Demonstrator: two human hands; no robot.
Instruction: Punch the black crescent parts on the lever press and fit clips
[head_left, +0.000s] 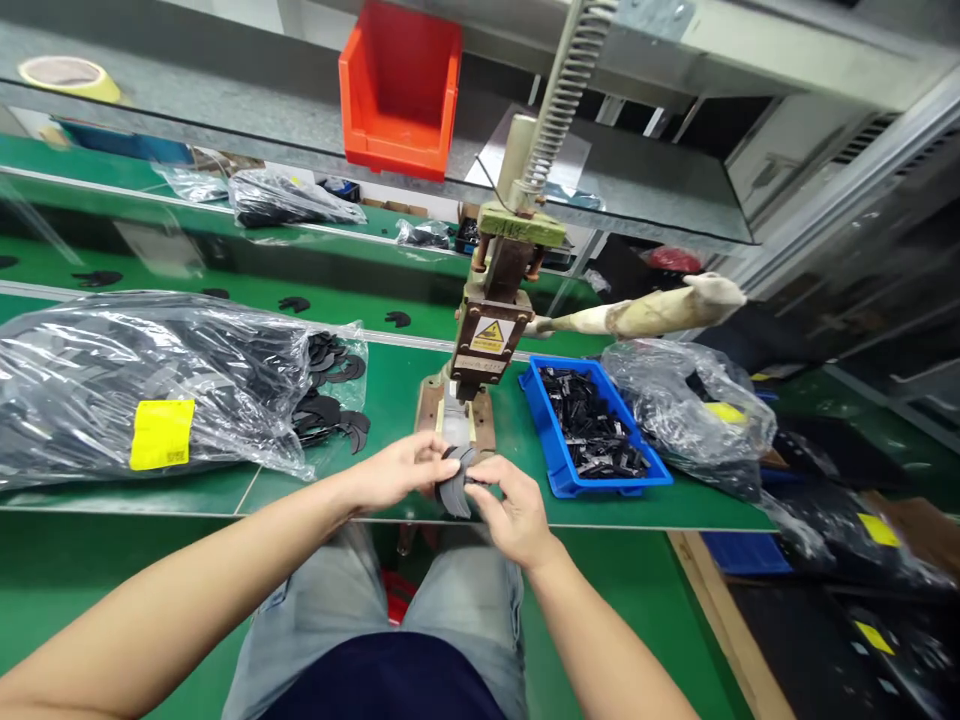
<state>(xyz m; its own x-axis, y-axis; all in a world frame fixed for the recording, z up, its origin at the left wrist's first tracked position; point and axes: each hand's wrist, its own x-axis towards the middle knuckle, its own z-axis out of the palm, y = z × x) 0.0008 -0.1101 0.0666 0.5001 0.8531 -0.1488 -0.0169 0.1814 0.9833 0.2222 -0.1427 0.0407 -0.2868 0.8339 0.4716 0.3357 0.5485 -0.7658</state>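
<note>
In front of the press base, my left hand (409, 472) pinches a dark grey, crescent-shaped plastic piece (454, 492) between thumb and fingers. My right hand (516, 508) is closed at the right edge of that piece. A small black part seems to show between its thumb and forefinger, mostly hidden by the fingertips. Just beyond both hands stands a hand press (491, 330) with a yellow warning label, its ram above a pale fixture (455, 420). To the right, a blue tray (551, 465) holds many small black parts (592, 420).
A large clear bag (225, 340) of black crescent pieces lies left, some spilling from its mouth (334, 400). The press's wrapped lever (645, 312) sticks out right above the tray. Another plastic bag (686, 410) is beyond it. An orange bin (401, 90) sits on the upper shelf.
</note>
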